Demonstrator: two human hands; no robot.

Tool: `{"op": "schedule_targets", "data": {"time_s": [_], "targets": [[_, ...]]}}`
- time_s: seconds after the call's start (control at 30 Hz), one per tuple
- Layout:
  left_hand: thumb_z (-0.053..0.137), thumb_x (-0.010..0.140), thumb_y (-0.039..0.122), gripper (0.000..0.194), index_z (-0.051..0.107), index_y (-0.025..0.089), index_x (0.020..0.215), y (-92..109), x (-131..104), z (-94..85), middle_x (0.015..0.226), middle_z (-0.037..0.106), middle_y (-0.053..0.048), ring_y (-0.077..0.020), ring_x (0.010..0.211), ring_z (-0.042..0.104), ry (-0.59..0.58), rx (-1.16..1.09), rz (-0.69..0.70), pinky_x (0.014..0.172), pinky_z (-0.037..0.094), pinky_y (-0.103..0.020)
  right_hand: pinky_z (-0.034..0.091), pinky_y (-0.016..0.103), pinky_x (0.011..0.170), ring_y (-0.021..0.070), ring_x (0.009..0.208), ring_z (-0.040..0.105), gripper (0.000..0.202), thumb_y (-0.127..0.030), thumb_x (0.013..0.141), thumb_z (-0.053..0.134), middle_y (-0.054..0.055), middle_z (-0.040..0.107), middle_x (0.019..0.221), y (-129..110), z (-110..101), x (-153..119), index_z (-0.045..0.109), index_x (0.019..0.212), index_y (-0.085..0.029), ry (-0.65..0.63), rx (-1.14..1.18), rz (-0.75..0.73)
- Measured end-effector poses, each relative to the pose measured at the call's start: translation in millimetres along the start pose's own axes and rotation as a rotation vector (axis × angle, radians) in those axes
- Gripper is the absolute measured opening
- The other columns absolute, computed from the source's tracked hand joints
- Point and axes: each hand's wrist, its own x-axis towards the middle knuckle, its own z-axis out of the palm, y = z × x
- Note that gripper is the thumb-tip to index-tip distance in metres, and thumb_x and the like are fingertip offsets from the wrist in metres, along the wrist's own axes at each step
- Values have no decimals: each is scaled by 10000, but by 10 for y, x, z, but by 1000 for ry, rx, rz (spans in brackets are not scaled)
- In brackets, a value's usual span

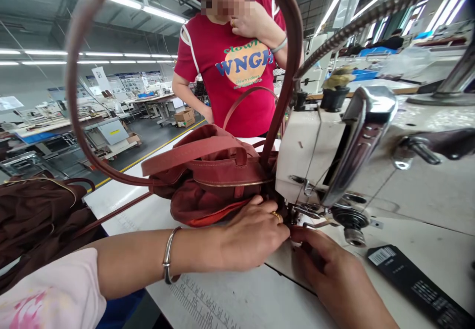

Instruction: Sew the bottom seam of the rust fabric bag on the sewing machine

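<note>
A dark red bag (222, 170) with a brass zip lies on the sewing machine's white bed, its long strap looping up high in front of me. My left hand (256, 232), with a ring and a bangle at the wrist, has its fingers curled on the bag's near edge beside the needle area. Close to the presser foot, my right hand (326, 264) pinches at the work, thumb and forefinger nearly together. What lies between those fingertips is too hidden to make out. The white sewing machine (300, 156) stands just beyond both hands.
A black printed tag (419, 279) lies on the machine bed at right. Dark brown bags (33, 220) are heaped at left. Across the table stands a person in a red shirt (237, 76), one hand raised. A ruler scale (204, 299) runs along the near table edge.
</note>
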Motion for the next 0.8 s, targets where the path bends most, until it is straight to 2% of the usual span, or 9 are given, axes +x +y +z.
{"op": "schedule_targets", "data": {"time_s": [0.1, 0.27, 0.37, 0.43, 0.53, 0.6, 0.7, 0.77, 0.8], "targets": [[545, 659, 110, 91, 509, 165, 722, 100, -18, -16, 662, 531, 12, -161, 743, 422, 40, -84, -96, 671, 264, -314, 471, 273, 517, 176, 478, 573, 238, -191, 749, 354, -3, 582, 525, -69, -24, 14, 567, 855, -205, 9, -28, -57], [471, 772, 120, 96, 540, 174, 733, 144, -10, 62, 660, 533, 19, -127, 731, 430, 138, -191, -172, 696, 290, -286, 410, 233, 383, 159, 454, 564, 313, -169, 720, 352, 28, 629, 622, -171, -36, 58, 554, 960, -166, 142, -133, -126], [450, 769, 86, 129, 533, 160, 704, 138, -3, 91, 630, 504, 20, -107, 694, 426, 184, -253, -215, 687, 306, -259, 377, 233, 361, 155, 412, 532, 242, -162, 733, 355, 20, 596, 566, -223, -23, 68, 569, 845, -172, 178, -176, -189], [434, 754, 60, 150, 518, 153, 672, 135, -10, 101, 613, 477, 17, -103, 671, 417, 222, -262, -200, 687, 314, -252, 354, 233, 349, 151, 397, 518, 230, -145, 733, 351, 20, 590, 560, -242, -21, 64, 573, 786, -178, 173, -178, -209], [413, 769, 75, 145, 500, 152, 681, 120, -41, 96, 611, 464, 7, -122, 697, 414, 243, -203, -135, 721, 327, -273, 350, 216, 344, 138, 402, 526, 247, -126, 730, 358, 13, 607, 579, -238, -37, 60, 585, 811, -180, 159, -168, -215], [429, 759, 92, 93, 496, 148, 728, 92, -66, 73, 647, 489, -5, -146, 748, 418, 189, -99, -84, 796, 326, -322, 388, 201, 381, 131, 448, 556, 243, -132, 737, 376, 3, 625, 618, -220, -51, 66, 595, 818, -198, 134, -138, -212], [427, 774, 102, 152, 509, 141, 896, 25, -84, 23, 879, 555, -36, -183, 894, 419, 109, 57, 8, 951, 222, -443, 431, 192, 452, 124, 510, 582, 234, -153, 765, 386, -4, 640, 684, -179, -46, 72, 609, 756, -223, 83, -73, -205], [400, 815, 113, 191, 515, 146, 963, -26, -72, -5, 991, 546, -42, -195, 956, 408, 89, 132, 57, 985, 152, -497, 431, 187, 455, 122, 518, 583, 242, -154, 783, 384, -1, 643, 718, -144, -21, 58, 613, 750, -227, 58, -94, -240], [393, 828, 121, 182, 530, 150, 944, -49, -60, -17, 978, 550, -39, -197, 953, 411, 79, 157, 75, 979, 153, -509, 421, 185, 436, 119, 503, 577, 249, -142, 784, 380, 2, 644, 735, -127, -6, 42, 612, 757, -226, 52, -137, -274]]}}
